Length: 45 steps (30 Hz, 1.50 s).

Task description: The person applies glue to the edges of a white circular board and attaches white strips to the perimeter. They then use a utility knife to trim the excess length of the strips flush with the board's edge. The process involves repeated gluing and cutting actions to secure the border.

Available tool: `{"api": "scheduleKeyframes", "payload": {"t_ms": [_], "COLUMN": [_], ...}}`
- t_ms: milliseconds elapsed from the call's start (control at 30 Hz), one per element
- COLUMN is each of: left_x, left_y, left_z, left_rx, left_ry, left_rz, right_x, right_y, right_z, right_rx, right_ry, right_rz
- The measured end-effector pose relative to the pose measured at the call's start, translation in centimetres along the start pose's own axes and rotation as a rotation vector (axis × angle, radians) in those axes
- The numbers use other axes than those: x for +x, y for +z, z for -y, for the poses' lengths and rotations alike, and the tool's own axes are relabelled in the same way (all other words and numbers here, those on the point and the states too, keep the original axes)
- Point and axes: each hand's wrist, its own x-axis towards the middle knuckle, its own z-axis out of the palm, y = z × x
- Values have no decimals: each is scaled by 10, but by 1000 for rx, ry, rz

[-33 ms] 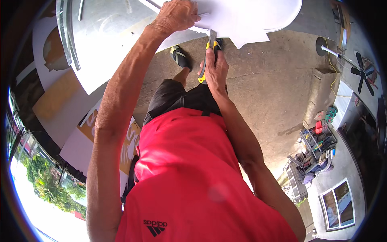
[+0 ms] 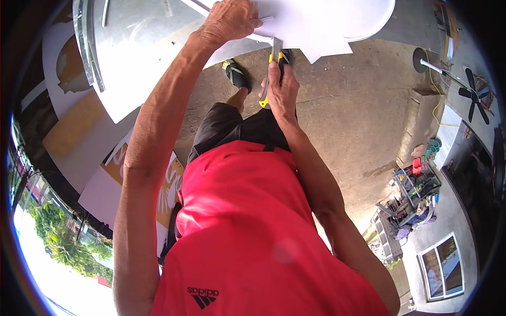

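Observation:
My right hand [image 2: 283, 89] is closed round the handle of a yellow and grey utility knife [image 2: 264, 99]. Its blade points away from me and meets the near edge of a large white sheet [image 2: 321, 23] with a curved right end and a pointed lower corner. Over the sheet's left part, my left hand [image 2: 229, 22] has its fingers curled in. A narrow white strip [image 2: 260, 38] runs out from beneath that hand toward the blade. What the left fingers grip is hidden, though a small pale sliver shows by their tips.
The sheet lies on a grey table [image 2: 142, 47]. At left, cut white boards [image 2: 74, 142] lean together. A fan with dark blades [image 2: 473, 96] stands at far right, and a rack of tools [image 2: 411, 189] sits by the wall below it. Concrete floor [image 2: 348, 116] lies between.

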Motion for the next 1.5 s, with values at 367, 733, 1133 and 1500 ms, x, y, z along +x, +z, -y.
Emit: {"api": "scheduleKeyframes", "payload": {"t_ms": [367,733,1133,1500], "left_x": [1,1,4,-1], "left_y": [-2,-4,-13,-10], "left_z": [-2,-8,-18,-7], "left_rx": [-37,-120,-91,-39], "left_ry": [-46,8,-67,-95], "left_rz": [16,-33,57,60], "right_x": [2,13,4,22], "right_y": [0,4,3,-8], "right_z": [-13,-43,-17,-50], "right_rx": [-171,-403,-191,-443], "right_ry": [-106,-260,-158,-546], "right_rz": [-104,-188,-57,-97]}}
